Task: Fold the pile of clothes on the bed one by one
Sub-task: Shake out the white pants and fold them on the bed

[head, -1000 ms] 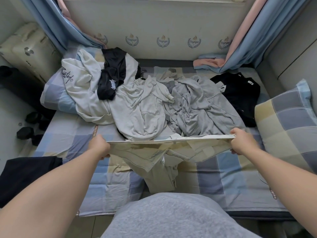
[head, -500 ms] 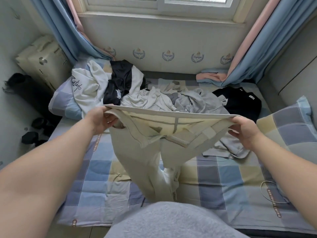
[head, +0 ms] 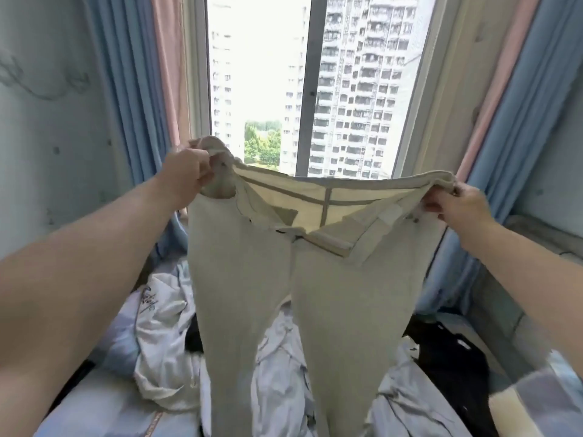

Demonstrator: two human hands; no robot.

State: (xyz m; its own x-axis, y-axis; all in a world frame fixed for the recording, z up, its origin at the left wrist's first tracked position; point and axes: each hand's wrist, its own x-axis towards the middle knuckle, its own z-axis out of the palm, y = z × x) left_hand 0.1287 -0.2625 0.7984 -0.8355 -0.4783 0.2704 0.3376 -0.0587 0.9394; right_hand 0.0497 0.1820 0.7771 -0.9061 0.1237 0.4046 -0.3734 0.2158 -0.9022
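Head view. A pair of pale beige trousers (head: 284, 294) is held up in the air in front of the window (head: 258, 74), with the waistband (head: 331, 187) stretched wide between the two hands.

Left hand (head: 184, 176): fingers curled tight, bunching one end of the waistband in a fist grip. The fabric bulges out above the knuckles.

Right hand (head: 457, 203): thumb and fingers pinch the other end of the waistband, with the cloth gathered under the fingertips.

The waist opening faces the camera. The cream lining shows, along with a darker seam band and a fly that is partly open. Both legs hang straight down side by side, and their lower ends drop out of the bottom of the frame.

Below and behind the legs, the pile of clothes (head: 277, 351) lies crumpled on the bed (head: 104, 411):
- a white top with script lettering (head: 161, 335) on the left
- pale grey pieces in the middle
- a black garment (head: 448, 367) on the right, just apart from the grey pieces

A checked pillow (head: 536, 402) sits at the right edge, blurred. Blue and pink curtains (head: 135, 89) hang on both sides of the window. Outside are high-rise blocks (head: 362, 74) and a patch of green trees (head: 262, 143).
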